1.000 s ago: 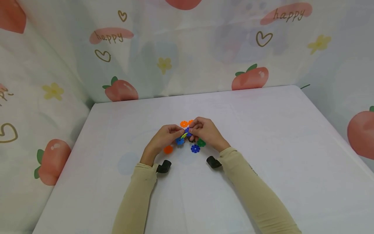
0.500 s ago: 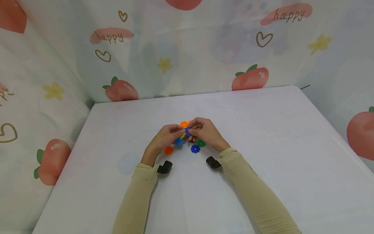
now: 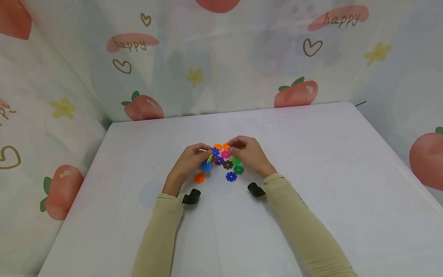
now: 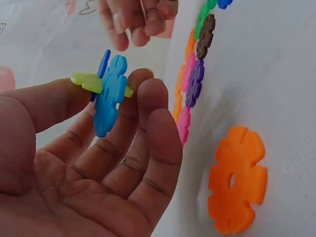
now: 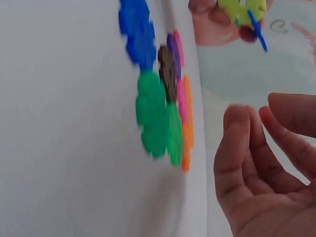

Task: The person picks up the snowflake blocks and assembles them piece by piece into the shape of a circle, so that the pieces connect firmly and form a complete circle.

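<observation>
Three plastic snowflake discs are joined together: a light blue disc (image 4: 109, 101), a yellow-green disc (image 4: 85, 81) and a dark blue disc (image 4: 103, 64). My left hand (image 3: 188, 162) pinches this piece between thumb and fingers, above the table. In the left wrist view the yellow-green disc sits crosswise between the two blue ones. My right hand (image 3: 250, 152) is apart from it, to the right, over the loose discs. Its fingers are loosely bent, and the right wrist view shows nothing between thumb and fingertips.
Loose discs lie on the white table (image 3: 311, 161): dark blue (image 3: 231, 176), green (image 3: 238, 169), brown (image 3: 227, 164), purple (image 3: 219, 161), pink (image 3: 225, 154) and several orange, one orange disc (image 3: 199, 178) nearer the left wrist. A printed curtain (image 3: 235, 77) hangs behind.
Both hands were together at the dark blue disc. The right hand has let go and moved right; the left hand has moved slightly left with the joined discs.
</observation>
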Tool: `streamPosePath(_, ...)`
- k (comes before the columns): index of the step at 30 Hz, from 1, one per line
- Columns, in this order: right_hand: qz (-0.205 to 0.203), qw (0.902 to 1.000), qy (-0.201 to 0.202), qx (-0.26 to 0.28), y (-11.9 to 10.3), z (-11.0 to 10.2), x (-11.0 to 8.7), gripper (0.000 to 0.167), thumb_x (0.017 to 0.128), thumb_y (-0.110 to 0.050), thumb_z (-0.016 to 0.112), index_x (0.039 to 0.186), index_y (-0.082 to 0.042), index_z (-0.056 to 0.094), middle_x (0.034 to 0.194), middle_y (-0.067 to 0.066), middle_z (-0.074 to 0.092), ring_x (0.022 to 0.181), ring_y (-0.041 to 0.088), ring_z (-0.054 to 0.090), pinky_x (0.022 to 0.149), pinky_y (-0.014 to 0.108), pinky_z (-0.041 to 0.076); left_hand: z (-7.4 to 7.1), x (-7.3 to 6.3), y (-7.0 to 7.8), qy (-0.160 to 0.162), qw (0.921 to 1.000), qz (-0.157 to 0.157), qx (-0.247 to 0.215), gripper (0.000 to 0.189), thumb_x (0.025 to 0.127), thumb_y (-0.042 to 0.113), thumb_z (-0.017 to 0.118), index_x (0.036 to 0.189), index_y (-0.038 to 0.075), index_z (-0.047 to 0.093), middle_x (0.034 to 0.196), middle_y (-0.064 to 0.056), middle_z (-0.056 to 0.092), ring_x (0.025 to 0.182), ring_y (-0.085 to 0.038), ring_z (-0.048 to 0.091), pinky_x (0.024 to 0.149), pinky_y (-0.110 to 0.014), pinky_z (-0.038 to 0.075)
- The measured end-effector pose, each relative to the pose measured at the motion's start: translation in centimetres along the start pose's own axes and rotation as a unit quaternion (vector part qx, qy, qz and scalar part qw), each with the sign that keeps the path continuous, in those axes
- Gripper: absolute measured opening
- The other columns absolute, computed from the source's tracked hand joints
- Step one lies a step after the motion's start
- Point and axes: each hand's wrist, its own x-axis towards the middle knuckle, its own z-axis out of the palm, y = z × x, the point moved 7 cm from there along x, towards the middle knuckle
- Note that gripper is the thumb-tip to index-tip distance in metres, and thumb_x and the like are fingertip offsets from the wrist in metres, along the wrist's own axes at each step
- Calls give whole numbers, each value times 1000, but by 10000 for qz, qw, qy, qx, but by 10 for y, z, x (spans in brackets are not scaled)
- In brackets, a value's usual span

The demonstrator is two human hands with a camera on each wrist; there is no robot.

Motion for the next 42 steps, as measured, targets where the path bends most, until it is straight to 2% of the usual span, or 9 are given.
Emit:
streamPosePath(5, 127, 9980, 226, -572, 10, -13, 4, 26, 105, -7, 67, 129, 3, 71, 121, 18, 71, 113, 35, 64, 101, 48, 53, -2, 0, 0, 9, 10000, 10, -73, 27, 108, 27, 67, 126, 8, 74, 107, -11, 71, 91, -24, 61, 76, -31, 50)
streamPosePath(11, 497, 9888, -246, -1389, 26, -10, 8, 32, 105, -12, 67, 136, -5, 70, 125, 20, 62, 117, 36, 57, 102, 49, 51, 1, -2, 2, -122, 9997, -1, -196, 28, 108, 24, 66, 127, 4, 72, 104, -12, 74, 87, -22, 61, 75, -28, 50)
streamPosePath(15, 418, 9791, -534, -1917, 28, -7, 8, 33, 104, -10, 65, 136, -7, 72, 122, 22, 56, 114, 37, 53, 97, 49, 50, 4, -1, 2, -231, 9994, -39, -266, 29, 108, 23, 66, 128, 2, 70, 105, -13, 74, 87, -22, 61, 75, -27, 50)
streamPosePath(18, 349, 9751, -600, -2105, 27, -7, 7, 31, 104, -9, 65, 134, -8, 74, 120, 22, 54, 114, 37, 52, 96, 49, 50, 7, -1, 2, -288, 9992, -80, -282, 28, 109, 23, 65, 127, 2, 70, 106, -13, 74, 87, -22, 61, 76, -26, 51)
streamPosePath(21, 421, 9747, -565, -2122, 27, -8, 7, 28, 104, -8, 65, 131, -7, 73, 120, 22, 54, 115, 37, 53, 98, 49, 50, 10, -2, 4, -328, 9990, -110, -299, 27, 109, 22, 65, 126, 1, 70, 107, -13, 73, 88, -22, 61, 76, -26, 53)
streamPosePath(26, 607, 9761, -514, -2021, 29, -9, 8, 21, 102, -5, 67, 122, 2, 64, 118, 21, 55, 111, 36, 54, 100, 48, 51, 12, -3, 4, -301, 9990, -182, -285, 26, 109, 22, 65, 125, 2, 69, 107, -12, 72, 88, -22, 60, 75, -26, 53)
streamPosePath(30, 684, 9798, -460, -1821, 31, -15, 8, 19, 101, -3, 67, 117, 2, 59, 110, 19, 58, 103, 34, 55, 93, 45, 52, 12, -3, 3, -248, 9990, -212, -309, 24, 109, 22, 66, 123, 3, 70, 105, -11, 69, 90, -22, 58, 77, -28, 52)
streamPosePath(37, 325, 9890, -41, -1443, 27, -33, 4, 18, 99, 0, 65, 116, 2, 69, 102, 14, 66, 95, 31, 58, 87, 42, 51, 13, -3, 4, -218, 9988, -114, -425, 22, 108, 20, 66, 118, 0, 70, 105, -12, 68, 97, -26, 65, 94, -36, 57)
streamPosePath(42, 140, 9950, 93, -981, 17, -39, 3, 13, 99, -1, 70, 111, 0, 75, 101, 12, 73, 90, 31, 64, 83, 41, 54, 14, -2, 7, -229, 9984, -12, -511, 22, 109, 19, 65, 116, -2, 69, 105, -13, 69, 97, -26, 66, 96, -38, 58)
